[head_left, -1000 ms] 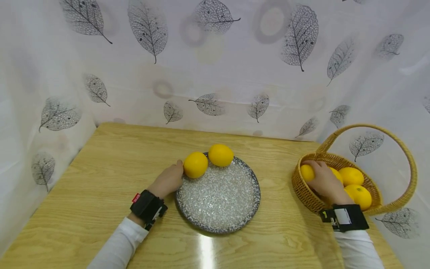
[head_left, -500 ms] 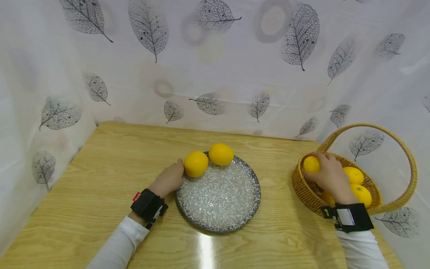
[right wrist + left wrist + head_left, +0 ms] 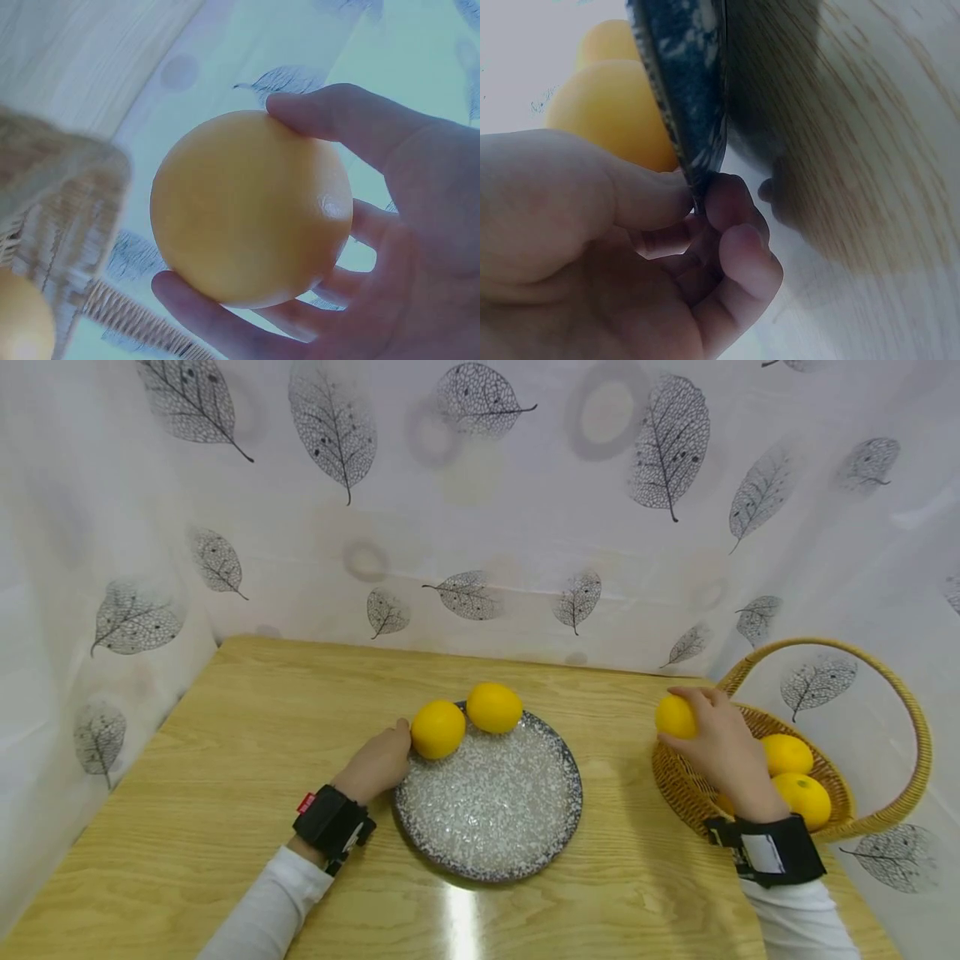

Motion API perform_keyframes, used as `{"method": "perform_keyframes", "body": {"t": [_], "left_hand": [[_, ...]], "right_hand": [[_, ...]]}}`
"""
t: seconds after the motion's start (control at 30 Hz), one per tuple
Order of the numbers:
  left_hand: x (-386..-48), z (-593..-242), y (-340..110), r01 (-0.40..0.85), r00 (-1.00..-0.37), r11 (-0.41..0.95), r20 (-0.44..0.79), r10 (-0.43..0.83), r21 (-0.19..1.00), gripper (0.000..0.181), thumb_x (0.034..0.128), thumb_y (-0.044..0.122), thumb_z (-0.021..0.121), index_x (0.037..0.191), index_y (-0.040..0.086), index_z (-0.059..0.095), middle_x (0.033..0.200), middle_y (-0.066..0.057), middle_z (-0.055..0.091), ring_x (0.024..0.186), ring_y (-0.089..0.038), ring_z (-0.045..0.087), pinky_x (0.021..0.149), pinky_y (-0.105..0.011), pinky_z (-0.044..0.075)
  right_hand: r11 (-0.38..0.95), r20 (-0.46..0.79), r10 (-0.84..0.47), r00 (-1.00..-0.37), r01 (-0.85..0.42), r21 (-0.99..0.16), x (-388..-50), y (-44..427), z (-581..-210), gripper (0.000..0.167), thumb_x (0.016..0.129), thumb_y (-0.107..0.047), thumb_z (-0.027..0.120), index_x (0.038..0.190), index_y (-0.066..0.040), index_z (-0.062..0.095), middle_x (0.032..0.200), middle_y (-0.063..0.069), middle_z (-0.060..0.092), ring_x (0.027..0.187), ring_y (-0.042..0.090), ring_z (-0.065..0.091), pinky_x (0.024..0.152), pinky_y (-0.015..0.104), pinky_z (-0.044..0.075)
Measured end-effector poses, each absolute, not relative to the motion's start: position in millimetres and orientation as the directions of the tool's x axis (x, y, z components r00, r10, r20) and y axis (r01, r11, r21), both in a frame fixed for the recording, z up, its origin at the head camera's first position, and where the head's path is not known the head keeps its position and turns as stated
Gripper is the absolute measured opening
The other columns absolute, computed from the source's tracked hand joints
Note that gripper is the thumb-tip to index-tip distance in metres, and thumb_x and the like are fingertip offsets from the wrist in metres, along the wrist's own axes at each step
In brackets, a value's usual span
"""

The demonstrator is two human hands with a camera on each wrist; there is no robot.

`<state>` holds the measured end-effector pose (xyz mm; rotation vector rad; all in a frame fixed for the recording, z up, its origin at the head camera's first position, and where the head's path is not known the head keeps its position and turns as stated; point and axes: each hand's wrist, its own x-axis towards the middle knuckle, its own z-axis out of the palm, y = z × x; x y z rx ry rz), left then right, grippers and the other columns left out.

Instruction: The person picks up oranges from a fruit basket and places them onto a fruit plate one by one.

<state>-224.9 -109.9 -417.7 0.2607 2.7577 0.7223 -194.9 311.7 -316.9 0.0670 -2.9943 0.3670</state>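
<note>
A speckled grey plate [image 3: 491, 810] with a dark rim lies on the table. My left hand [image 3: 372, 767] pinches its left rim between thumb and curled fingers, as the left wrist view shows at the plate edge [image 3: 694, 90]. Two yellow oranges sit at the plate's back: one orange [image 3: 438, 729] beside my left fingertips, the other orange [image 3: 494, 707] to its right. My right hand [image 3: 723, 752] holds another orange [image 3: 675, 717] above the left side of the wicker basket [image 3: 678, 789]. In the right wrist view, thumb and fingers wrap around that held orange [image 3: 247, 210].
Several oranges remain in the basket, among them one orange [image 3: 786, 753] and a nearer orange [image 3: 802, 800]. The tall basket handle [image 3: 918, 718] arches over the right side. A leaf-printed curtain [image 3: 510, 527] hangs behind the wooden table [image 3: 262, 710].
My right hand has lifted an orange out of the basket, rising and shifting a little left past the rim. My left hand and the plate have stayed in place.
</note>
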Motion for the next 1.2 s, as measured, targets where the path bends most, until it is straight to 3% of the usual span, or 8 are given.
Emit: {"method": "perform_keyframes", "body": {"t": [0.23,0.5,0.73,0.9,1.2], "left_hand": [[-223.1,-418.2,-110.6,0.106,-0.947,0.857,-0.212,0.242,0.504,0.056,0.0927,-0.009,0.049,0.145,-0.019,0.033,0.128,-0.036,0.061,0.109,-0.036,0.065,0.095,-0.049,0.054],[-222.8,-420.3,-111.7,0.117,-0.949,0.853,-0.195,0.247,0.508,0.055,0.0916,-0.009,0.051,0.143,-0.018,0.036,0.124,-0.034,0.063,0.104,-0.034,0.066,0.092,-0.047,0.055],[-223.6,-418.6,-110.9,0.117,-0.949,0.849,-0.195,0.249,0.515,0.051,0.0897,-0.009,0.053,0.138,-0.017,0.04,0.115,-0.03,0.066,0.087,-0.026,0.059,0.08,-0.041,0.054],[-223.5,-419.2,-110.6,0.122,-0.95,0.852,-0.189,0.249,0.509,0.055,0.0899,-0.008,0.053,0.141,-0.018,0.038,0.119,-0.032,0.066,0.092,-0.027,0.062,0.084,-0.043,0.055],[-225.0,-420.7,-111.1,0.119,-0.949,0.853,-0.195,0.249,0.509,0.058,0.0902,-0.009,0.052,0.144,-0.019,0.035,0.127,-0.035,0.062,0.106,-0.034,0.065,0.095,-0.048,0.055]], "right_hand": [[0.959,0.145,-0.06,-0.988,-0.097,-0.266,-197.4,283.3,-316.2,0.069,0.088,-0.024,0.074,0.148,-0.007,0.045,0.146,0.034,0.041,0.122,0.053,0.047,0.086,0.065,0.05],[0.955,0.169,-0.102,-0.98,-0.144,-0.259,-199.5,253.7,-322.9,0.069,0.088,-0.025,0.076,0.148,-0.01,0.047,0.146,0.031,0.044,0.119,0.051,0.052,0.082,0.063,0.055],[0.934,0.18,-0.139,-0.974,-0.19,-0.303,-204.7,231.0,-334.0,0.067,0.087,-0.023,0.078,0.147,-0.012,0.05,0.146,0.029,0.046,0.121,0.05,0.054,0.084,0.063,0.055],[0.92,0.187,-0.172,-0.967,-0.225,-0.319,-208.6,218.0,-343.8,0.066,0.086,-0.021,0.079,0.146,-0.012,0.052,0.146,0.029,0.046,0.124,0.049,0.054,0.088,0.062,0.055],[0.911,0.169,-0.201,-0.965,-0.247,-0.331,-214.9,198.1,-364.4,0.07,0.083,-0.024,0.082,0.145,-0.014,0.051,0.146,0.021,0.05,0.122,0.044,0.056,0.084,0.06,0.057]]}}
